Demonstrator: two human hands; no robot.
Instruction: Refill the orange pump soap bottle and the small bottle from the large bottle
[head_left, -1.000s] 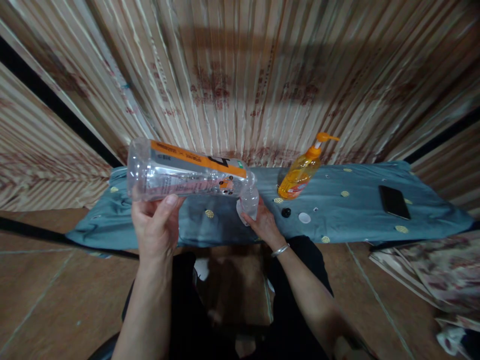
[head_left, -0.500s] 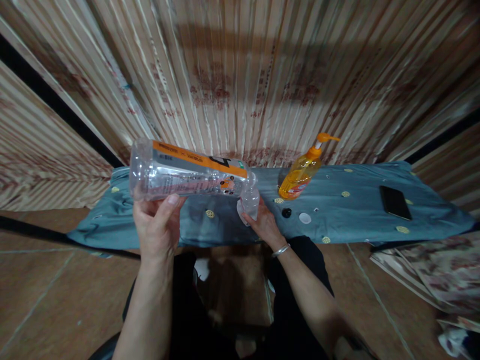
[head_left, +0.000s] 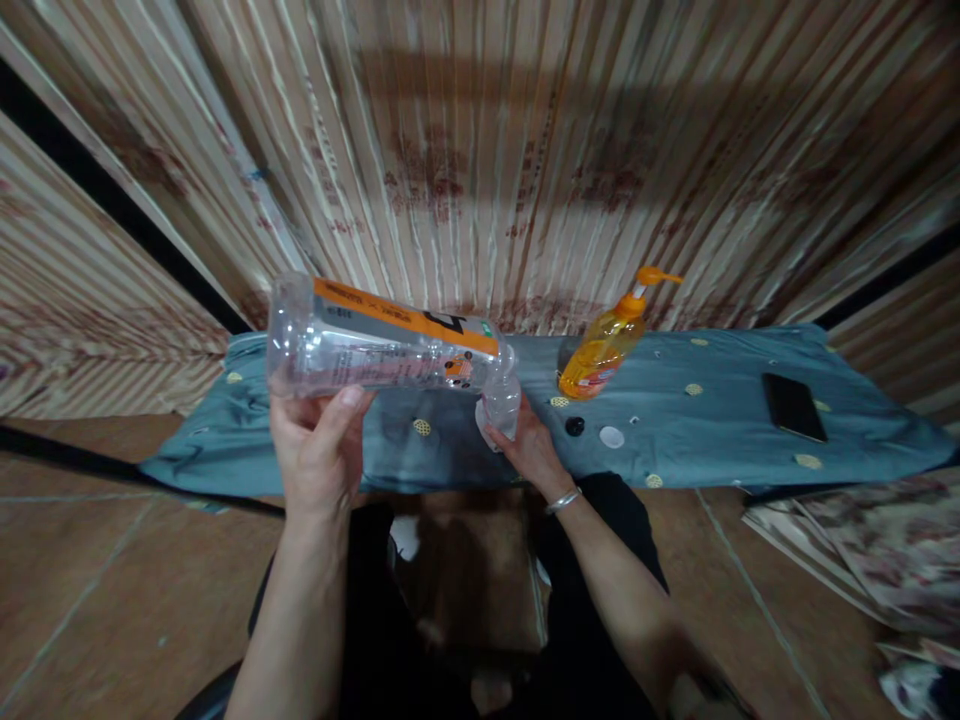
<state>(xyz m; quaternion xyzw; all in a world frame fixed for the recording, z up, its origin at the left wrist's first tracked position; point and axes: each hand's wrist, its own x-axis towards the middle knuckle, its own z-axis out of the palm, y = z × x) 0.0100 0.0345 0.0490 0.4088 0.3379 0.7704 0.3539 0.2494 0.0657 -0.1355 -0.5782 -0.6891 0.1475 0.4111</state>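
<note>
A big clear plastic bottle (head_left: 390,345) with an orange and grey label lies almost level in the air, its neck pointing right and slightly down. My left hand (head_left: 319,440) grips it from below near its base, thumb along the near side. At the bottle's mouth, my right hand (head_left: 529,445) is closed on a small clear plastic container (head_left: 501,400). The two pieces meet or overlap there; whether they touch is unclear. Whatever liquid may be inside the big bottle cannot be made out.
A pump bottle (head_left: 600,355) of orange liquid stands on the teal cloth-covered table (head_left: 712,430). Close by lie a black cap (head_left: 574,426) and a white disc (head_left: 611,437). Farther right rests a dark phone (head_left: 795,407). A patterned curtain (head_left: 465,180) hangs behind.
The big bottle has shifted slightly right, and its base end is a touch higher. My right hand and the small container have hardly moved.
</note>
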